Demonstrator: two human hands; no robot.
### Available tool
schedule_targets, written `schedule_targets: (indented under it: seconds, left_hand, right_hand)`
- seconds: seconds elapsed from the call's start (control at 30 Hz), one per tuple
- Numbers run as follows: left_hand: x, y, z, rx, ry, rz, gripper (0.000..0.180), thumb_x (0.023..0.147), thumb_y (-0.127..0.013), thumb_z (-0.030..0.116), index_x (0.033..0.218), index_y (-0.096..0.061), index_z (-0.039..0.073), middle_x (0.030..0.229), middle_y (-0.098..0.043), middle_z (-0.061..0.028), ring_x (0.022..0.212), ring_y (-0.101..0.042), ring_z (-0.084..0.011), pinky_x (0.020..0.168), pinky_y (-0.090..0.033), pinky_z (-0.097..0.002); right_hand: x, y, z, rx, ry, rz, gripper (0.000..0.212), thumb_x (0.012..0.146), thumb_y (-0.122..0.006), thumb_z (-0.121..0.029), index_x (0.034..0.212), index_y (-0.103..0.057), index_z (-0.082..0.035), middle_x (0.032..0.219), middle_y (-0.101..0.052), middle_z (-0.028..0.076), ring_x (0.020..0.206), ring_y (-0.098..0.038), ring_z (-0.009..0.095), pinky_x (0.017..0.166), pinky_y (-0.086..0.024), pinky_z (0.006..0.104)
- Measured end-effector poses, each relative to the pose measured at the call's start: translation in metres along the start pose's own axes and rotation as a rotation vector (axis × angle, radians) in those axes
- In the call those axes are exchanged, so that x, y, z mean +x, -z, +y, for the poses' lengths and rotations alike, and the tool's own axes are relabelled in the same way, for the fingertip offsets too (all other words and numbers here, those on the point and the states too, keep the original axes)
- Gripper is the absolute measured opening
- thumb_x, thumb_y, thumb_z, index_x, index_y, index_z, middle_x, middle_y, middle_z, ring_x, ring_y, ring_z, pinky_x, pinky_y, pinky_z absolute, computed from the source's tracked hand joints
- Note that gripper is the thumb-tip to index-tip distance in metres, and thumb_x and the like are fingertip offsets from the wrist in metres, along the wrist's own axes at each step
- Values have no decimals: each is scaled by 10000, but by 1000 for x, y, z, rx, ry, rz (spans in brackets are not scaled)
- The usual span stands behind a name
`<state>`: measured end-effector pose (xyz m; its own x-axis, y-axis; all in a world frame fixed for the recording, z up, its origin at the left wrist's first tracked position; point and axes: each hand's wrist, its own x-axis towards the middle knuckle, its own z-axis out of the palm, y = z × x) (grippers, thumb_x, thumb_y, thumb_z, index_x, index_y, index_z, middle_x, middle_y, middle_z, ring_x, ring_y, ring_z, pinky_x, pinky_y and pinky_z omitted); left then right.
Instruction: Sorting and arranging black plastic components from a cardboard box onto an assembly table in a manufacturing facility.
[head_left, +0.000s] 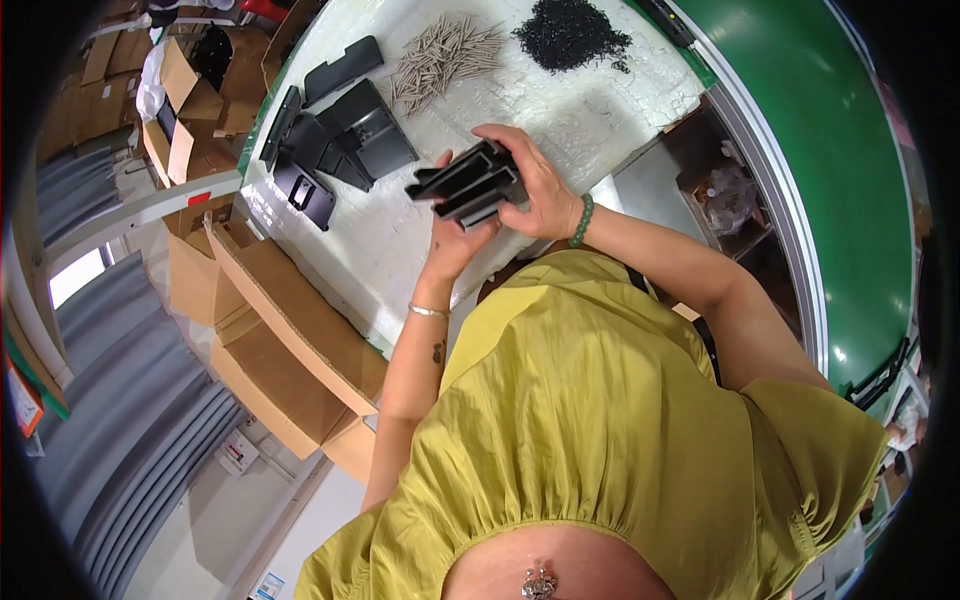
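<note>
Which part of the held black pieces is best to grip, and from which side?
Probably the left end of the black pieces, coming in from the left. That end juts out past both hands, while the right hand wraps the right end and the left hand supports from below. The edges look blurred, so finer grip detail is unclear.

Landmark: tan stick pile (447,62). Black moulded parts (372,125) bar my way left, black small-bits pile (570,35) right, held black pieces (452,180) nearer me. Desk (595,115) free toward its near right.
</note>
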<state>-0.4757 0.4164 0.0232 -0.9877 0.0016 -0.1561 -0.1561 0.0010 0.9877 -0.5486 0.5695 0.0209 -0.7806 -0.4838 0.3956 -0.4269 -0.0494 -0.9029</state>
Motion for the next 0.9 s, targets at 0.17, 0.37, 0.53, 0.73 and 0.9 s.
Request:
schedule_targets:
  seconds: [0.17,0.37,0.53,0.73,0.9]
  left_hand:
    - [-4,-15,-2,-171,56,115,997,586,-780,71,1366,-161,101,1376,-305,-115,1233,-377,-244,1032,-324,-353]
    - [-8,-17,-14,-103,-146,176,1027,517,-825,73,1341,-213,101,1377,-293,-139,1250,-331,-249,1026,-329,-371]
    - [-1,-11,-7,-32,-55,174,1040,512,-848,122,1338,-217,85,1312,-350,-142,1199,-373,-246,993,-353,-360]
    - [4,-24,-4,82,-115,196,829,550,-840,145,1212,-349,49,1172,-457,-113,1073,-474,-208,929,-399,-326]
    - [9,-30,-16,30,-162,276,645,640,-781,135,1150,-405,16,1097,-529,-89,999,-526,-175,872,-438,-309]
  right_hand:
    - [-5,4,0,17,27,-86,849,596,-646,-142,1332,-252,10,1316,-351,191,1196,-384,334,999,-329,373]
    - [-10,2,-2,-96,206,-112,959,586,-749,-278,1337,-227,12,1349,-331,207,1217,-365,376,1017,-305,425]
    - [-5,1,-2,-103,91,-41,976,564,-776,-274,1331,-231,-14,1309,-363,197,1175,-398,364,987,-340,412]
    - [-14,1,14,-39,48,9,884,613,-760,-366,1278,-289,-25,1270,-391,178,1150,-425,297,956,-356,369]
    - [-21,-2,36,2,-32,-2,821,642,-736,-380,1244,-307,-21,1247,-407,168,1103,-451,269,943,-361,353]
